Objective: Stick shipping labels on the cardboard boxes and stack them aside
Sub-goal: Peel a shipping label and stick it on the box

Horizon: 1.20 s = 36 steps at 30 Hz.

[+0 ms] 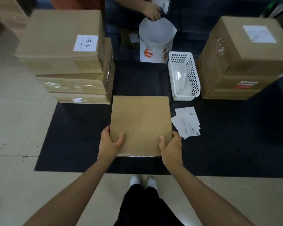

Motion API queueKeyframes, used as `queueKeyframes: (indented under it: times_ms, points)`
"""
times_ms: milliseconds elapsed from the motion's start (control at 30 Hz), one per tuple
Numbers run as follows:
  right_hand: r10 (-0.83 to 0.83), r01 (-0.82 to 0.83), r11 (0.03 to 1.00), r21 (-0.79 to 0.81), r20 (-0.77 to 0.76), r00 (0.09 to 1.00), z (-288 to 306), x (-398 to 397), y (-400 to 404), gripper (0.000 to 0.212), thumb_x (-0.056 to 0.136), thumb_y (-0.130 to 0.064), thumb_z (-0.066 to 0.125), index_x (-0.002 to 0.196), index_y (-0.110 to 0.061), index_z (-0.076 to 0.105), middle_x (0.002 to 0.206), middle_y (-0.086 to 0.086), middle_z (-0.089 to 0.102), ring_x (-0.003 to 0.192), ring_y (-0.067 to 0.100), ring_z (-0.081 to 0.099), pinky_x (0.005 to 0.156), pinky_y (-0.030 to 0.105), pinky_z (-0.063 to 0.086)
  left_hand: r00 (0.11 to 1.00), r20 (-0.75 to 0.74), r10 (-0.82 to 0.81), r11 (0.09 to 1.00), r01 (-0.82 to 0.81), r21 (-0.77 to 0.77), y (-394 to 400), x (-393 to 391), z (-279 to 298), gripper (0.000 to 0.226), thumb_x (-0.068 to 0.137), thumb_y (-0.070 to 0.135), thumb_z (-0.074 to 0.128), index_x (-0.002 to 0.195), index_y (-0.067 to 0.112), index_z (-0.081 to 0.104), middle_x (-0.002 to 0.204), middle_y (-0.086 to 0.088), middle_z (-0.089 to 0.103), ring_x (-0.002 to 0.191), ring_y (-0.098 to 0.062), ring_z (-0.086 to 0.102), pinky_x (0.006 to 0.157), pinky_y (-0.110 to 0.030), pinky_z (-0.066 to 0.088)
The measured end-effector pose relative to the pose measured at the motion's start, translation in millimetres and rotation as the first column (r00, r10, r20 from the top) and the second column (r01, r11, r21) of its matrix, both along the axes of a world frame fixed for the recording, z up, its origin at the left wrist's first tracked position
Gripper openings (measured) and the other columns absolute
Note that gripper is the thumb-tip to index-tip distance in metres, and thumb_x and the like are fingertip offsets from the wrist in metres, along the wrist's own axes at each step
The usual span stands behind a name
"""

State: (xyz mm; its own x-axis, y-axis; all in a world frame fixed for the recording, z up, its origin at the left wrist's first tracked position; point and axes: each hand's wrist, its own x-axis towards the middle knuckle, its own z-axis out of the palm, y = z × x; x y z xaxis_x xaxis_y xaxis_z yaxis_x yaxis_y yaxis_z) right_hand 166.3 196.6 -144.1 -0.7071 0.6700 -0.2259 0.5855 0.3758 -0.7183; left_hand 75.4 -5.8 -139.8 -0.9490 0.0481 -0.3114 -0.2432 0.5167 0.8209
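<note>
A plain brown cardboard box (pixel 140 121) lies flat on the dark mat (pixel 72 141) in front of me, with no label on its top. My left hand (pixel 110 142) grips its near left corner, thumb on top. My right hand (pixel 170 147) grips the near right corner the same way. A loose pile of white shipping labels (pixel 186 122) lies on the mat just right of the box. A stack of cardboard boxes (pixel 69 59) stands at the left, its top box bearing a white paper with handwriting. Another stack (pixel 240 62) with a label on top stands at the right.
A white perforated plastic basket (pixel 183 77) stands between the box and the right stack. Behind it another person's hand (pixel 152 11) holds a white paper bag (pixel 155 43) open. Pale floor tiles surround the mat; my white shoes (pixel 144 181) are at its near edge.
</note>
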Motion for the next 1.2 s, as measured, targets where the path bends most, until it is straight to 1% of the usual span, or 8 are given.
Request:
queueKeyframes:
  times_ms: [133,233,367,500,667,867,967,1200]
  points:
    - [0.022,-0.021,1.0,-0.018,0.027,0.999,2.8,0.8,2.0,0.057,0.092,-0.042,0.055,0.134,-0.006,0.039,0.128,0.009,0.047,0.114,0.022,0.05,0.097,0.041,0.047,1.0,0.009,-0.018,1.0,0.018,-0.006,-0.4,1.1,1.1,0.068,0.083,0.047,0.066,0.138,0.018,0.036,0.13,0.002,0.045,0.107,-0.013,0.053,0.09,-0.032,0.048]
    - [0.07,-0.065,0.995,-0.076,0.056,0.996,8.6,0.4,11.8,0.057,0.092,-0.045,0.055,0.132,-0.008,0.039,0.127,0.007,0.047,0.115,0.022,0.049,0.098,0.042,0.046,0.99,0.025,-0.142,0.965,0.144,-0.219,-1.2,-2.5,5.9,0.071,0.086,0.059,0.053,0.141,0.02,0.03,0.137,0.001,0.043,0.107,-0.018,0.055,0.086,-0.038,0.05]
    - [0.265,-0.272,0.962,0.017,0.183,0.947,29.4,3.4,38.6,0.049,0.097,-0.049,0.043,0.129,-0.012,0.046,0.125,0.004,0.052,0.113,0.017,0.05,0.095,0.035,0.045,0.946,-0.079,-0.314,0.794,0.215,-0.569,-0.8,-7.2,20.3,0.077,0.089,0.059,0.047,0.145,0.012,0.025,0.146,-0.008,0.035,0.125,-0.027,0.046,0.098,-0.043,0.044]
    - [0.399,-0.476,0.852,0.217,0.319,0.86,50.9,1.6,66.5,0.043,0.101,-0.042,0.037,0.132,-0.013,0.046,0.13,0.004,0.049,0.116,0.018,0.047,0.094,0.031,0.042,0.809,-0.182,-0.559,0.588,0.233,-0.775,26.8,-18.7,42.0,0.064,0.087,0.04,0.05,0.14,0.009,0.033,0.141,-0.012,0.04,0.129,-0.029,0.04,0.107,-0.043,0.032]
    - [0.414,-0.556,0.767,0.321,0.415,0.81,63.6,-5.6,97.2,0.041,0.102,-0.032,0.039,0.139,-0.014,0.04,0.14,0.003,0.043,0.125,0.019,0.042,0.101,0.03,0.038,0.647,-0.151,-0.747,0.491,0.385,-0.781,102.3,-25.5,61.3,0.056,0.091,0.039,0.043,0.141,0.015,0.032,0.143,-0.006,0.039,0.13,-0.024,0.038,0.108,-0.038,0.03]
    - [0.417,-0.596,0.747,0.295,0.49,0.766,61.1,-7.5,144.7,0.042,0.099,-0.028,0.044,0.139,-0.014,0.039,0.14,0.005,0.041,0.123,0.02,0.041,0.101,0.03,0.04,0.567,-0.07,-0.82,0.352,0.405,-0.844,186.3,-9.3,60.9,0.043,0.09,0.034,0.042,0.127,0.013,0.042,0.126,-0.008,0.049,0.119,-0.027,0.042,0.102,-0.037,0.032]
    - [0.449,-0.608,0.751,0.259,0.474,0.757,59.4,-15.0,177.9,0.044,0.098,-0.027,0.046,0.139,-0.013,0.039,0.141,0.006,0.04,0.124,0.02,0.04,0.101,0.031,0.04,0.569,-0.067,-0.82,0.355,0.413,-0.838,218.1,-3.2,53.3,0.051,0.093,0.037,0.04,0.139,0.013,0.035,0.135,-0.007,0.044,0.127,-0.025,0.038,0.109,-0.037,0.028]
    - [0.574,-0.733,0.65,0.202,0.501,0.647,34.7,-30.9,225.1,0.054,0.097,-0.033,0.05,0.143,-0.012,0.034,0.142,0.009,0.037,0.127,0.024,0.039,0.105,0.034,0.037,0.645,-0.011,-0.764,0.345,0.394,-0.852,260.0,-7.8,36.1,0.05,0.094,0.038,0.04,0.137,0.014,0.038,0.135,-0.005,0.045,0.128,-0.023,0.038,0.112,-0.035,0.027]
